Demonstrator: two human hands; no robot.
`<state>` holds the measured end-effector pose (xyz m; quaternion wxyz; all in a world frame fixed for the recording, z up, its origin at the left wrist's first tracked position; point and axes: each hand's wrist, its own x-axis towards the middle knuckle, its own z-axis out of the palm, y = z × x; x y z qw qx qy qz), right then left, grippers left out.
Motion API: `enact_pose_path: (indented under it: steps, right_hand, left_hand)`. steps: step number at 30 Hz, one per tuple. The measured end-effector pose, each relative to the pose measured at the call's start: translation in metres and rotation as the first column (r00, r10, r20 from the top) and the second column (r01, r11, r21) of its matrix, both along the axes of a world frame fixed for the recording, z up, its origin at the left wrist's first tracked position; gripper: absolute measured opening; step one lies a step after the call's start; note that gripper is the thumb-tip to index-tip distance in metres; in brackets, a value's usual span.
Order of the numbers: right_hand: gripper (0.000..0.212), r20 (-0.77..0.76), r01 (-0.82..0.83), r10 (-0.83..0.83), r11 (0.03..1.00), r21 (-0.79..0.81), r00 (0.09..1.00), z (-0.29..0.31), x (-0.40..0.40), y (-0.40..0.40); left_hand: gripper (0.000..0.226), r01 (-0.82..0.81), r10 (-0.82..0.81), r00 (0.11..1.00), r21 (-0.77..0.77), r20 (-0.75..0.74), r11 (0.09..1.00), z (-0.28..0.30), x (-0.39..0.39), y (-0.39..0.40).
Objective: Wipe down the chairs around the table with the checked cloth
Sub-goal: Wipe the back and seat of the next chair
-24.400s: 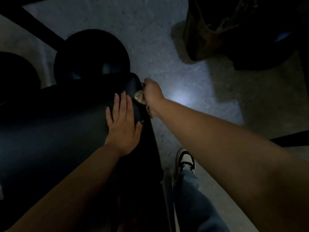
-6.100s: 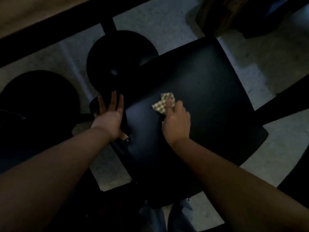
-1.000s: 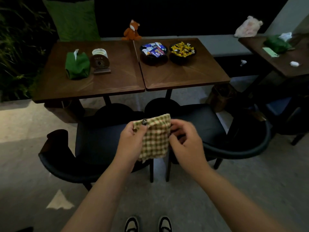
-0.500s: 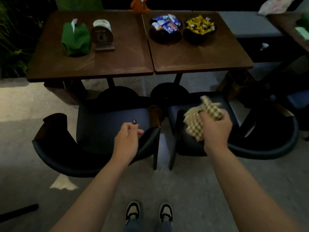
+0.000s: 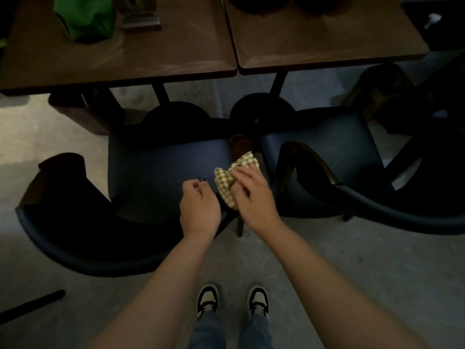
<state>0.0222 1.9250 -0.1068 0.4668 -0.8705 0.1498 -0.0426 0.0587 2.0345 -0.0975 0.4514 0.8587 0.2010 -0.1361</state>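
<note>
Cloth: checked cloth (image 5: 232,183) sits bunched under the right hand, over the right edge of the left chair's seat, at the gap between the two chairs; most likely gathered small so it can be pressed onto one spot.
Shoes: two black-and-white shoes (image 5: 207,299) stand on the floor (image 5: 352,273) behind the chairs, toes toward the table, so the person faces both chair backs and can reach either one.
Right hand: right hand (image 5: 254,195) clasps the cloth, fingers curled over the wad and holding it down toward the seat edge; I judge this the working hand.
Left hand: left hand (image 5: 200,207) hovers just beside the cloth, fingers loosely curled and carrying nothing; whether it touches the chair I cannot tell.
Left chair: left chair (image 5: 161,177) has a dark seat and a curved back nearest the person; it looks to be the one being wiped.
Right chair: right chair (image 5: 334,162) stands close beside it, its curved arm just right of the cloth, within reach for the next wipe.
Tables: two brown tables (image 5: 314,41) butt edge to edge beyond the chairs.
Green pouch: green pouch (image 5: 85,17) rests by the far left table's far edge, well apart from the wiping.
</note>
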Motion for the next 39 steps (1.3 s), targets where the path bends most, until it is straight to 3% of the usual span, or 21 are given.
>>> enact_pose_path:
  steps: [3, 5, 8, 12, 15, 17, 20, 23, 26, 30, 33, 35, 37, 39]
  right_hand:
    - [0.035, -0.066, -0.242, 0.233, 0.94, -0.242, 0.97, -0.009, 0.026, -0.018]
    - [0.033, -0.099, -0.339, 0.325, 0.908, -0.244, 0.941, -0.013, 0.046, -0.034]
    - [0.03, -0.151, -0.423, 0.397, 0.875, -0.236, 0.905, -0.02, 0.075, -0.051]
    - [0.034, -0.335, -0.465, 0.368, 0.838, -0.286, 0.867, -0.025, 0.119, -0.054]
    - [0.04, -0.465, -0.586, 0.377, 0.649, -0.485, 0.801, -0.026, 0.129, -0.044]
    - [0.041, -0.397, -0.562, 0.398, 0.602, -0.566, 0.827, -0.029, 0.119, -0.042]
    - [0.031, -0.261, -0.531, 0.474, 0.634, -0.562, 0.841, -0.03, 0.111, -0.051]
    - [0.033, -0.434, -0.632, 0.459, 0.536, -0.561, 0.775, -0.032, 0.137, -0.052]
    - [0.032, -0.582, -0.667, 0.347, 0.52, -0.533, 0.735, -0.032, 0.168, -0.044]
    - [0.039, -0.774, -0.805, 0.243, 0.288, -0.518, 0.585, -0.032, 0.185, -0.02]
    - [0.046, -0.89, -0.893, 0.157, -0.072, -0.443, 0.429, -0.037, 0.169, -0.003]
    - [0.041, -0.945, -0.915, 0.13, -0.243, -0.323, 0.299, -0.041, 0.158, -0.001]
    - [0.041, -0.97, -0.935, 0.05, -0.26, -0.242, 0.238, -0.053, 0.167, -0.003]
    - [0.049, -0.977, -0.962, -0.07, -0.202, -0.185, 0.202, -0.062, 0.177, -0.002]
  left_hand:
    - [0.013, 0.115, -0.123, 0.991, 0.137, 0.049, 0.984, -0.001, -0.005, -0.006]
    - [0.018, 0.226, -0.244, 0.969, 0.268, 0.037, 0.937, -0.001, -0.007, -0.011]
    - [0.032, 0.421, -0.44, 0.896, 0.436, -0.062, 0.795, -0.006, -0.006, -0.013]
    - [0.042, 0.534, -0.514, 0.842, 0.373, -0.16, 0.759, -0.008, 0.004, -0.014]
    - [0.034, 0.589, -0.596, 0.792, 0.415, -0.129, 0.693, -0.013, 0.008, -0.01]
    - [0.028, 0.631, -0.649, 0.749, 0.443, -0.134, 0.637, -0.019, 0.018, -0.006]
    - [0.03, 0.629, -0.608, 0.771, 0.368, -0.187, 0.685, -0.035, 0.048, -0.004]
    - [0.036, 0.689, -0.61, 0.725, 0.321, -0.321, 0.65, -0.056, 0.071, -0.004]
    - [0.034, 0.723, -0.624, 0.689, 0.294, -0.37, 0.625, -0.073, 0.08, -0.003]
    - [0.035, 0.777, -0.662, 0.623, 0.233, -0.418, 0.585, -0.089, 0.089, 0.003]
    - [0.041, 0.815, -0.691, 0.568, 0.19, -0.448, 0.547, -0.091, 0.09, 0.004]
    - [0.042, 0.836, -0.721, 0.54, 0.181, -0.434, 0.518, -0.091, 0.089, 0.0]
    - [0.042, 0.838, -0.732, 0.54, 0.178, -0.416, 0.516, -0.09, 0.089, -0.001]
    - [0.042, 0.836, -0.734, 0.542, 0.175, -0.409, 0.52, -0.089, 0.089, -0.002]
